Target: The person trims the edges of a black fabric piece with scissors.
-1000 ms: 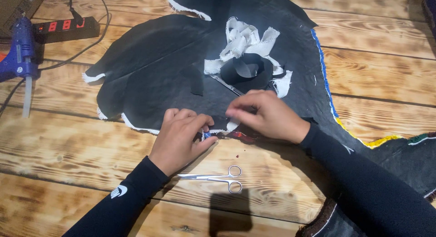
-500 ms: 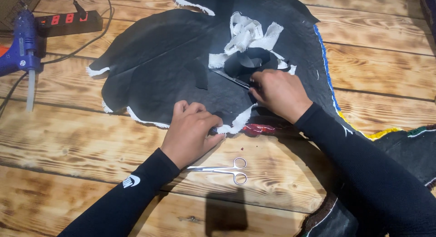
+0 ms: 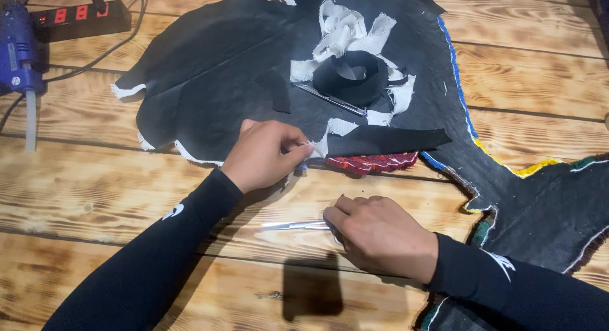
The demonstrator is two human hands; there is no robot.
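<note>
A large piece of black backing cloth [image 3: 209, 71] with frayed white edges lies on the wooden table [image 3: 95, 198]. My left hand [image 3: 263, 153] pinches its near edge beside a red tufted patch [image 3: 374, 163]. A black fabric strip [image 3: 387, 141] lies flat across the cloth just right of that hand. My right hand [image 3: 380, 233] rests on the table over the handles of silver scissors [image 3: 295, 226], whose blades point left. Whether the fingers are through the handles is hidden.
White fabric scraps [image 3: 346, 30], a roll of black tape [image 3: 352, 74] and a thin metal tool [image 3: 330, 99] sit on the cloth. A blue glue gun [image 3: 19, 52] and a black power strip [image 3: 79, 17] are at the far left. A tufted rug edge [image 3: 526, 172] runs along the right.
My right hand left the black tape roll and came down onto the scissors. A black strip now lies across the cloth near my left hand, which stays pinching the edge.
</note>
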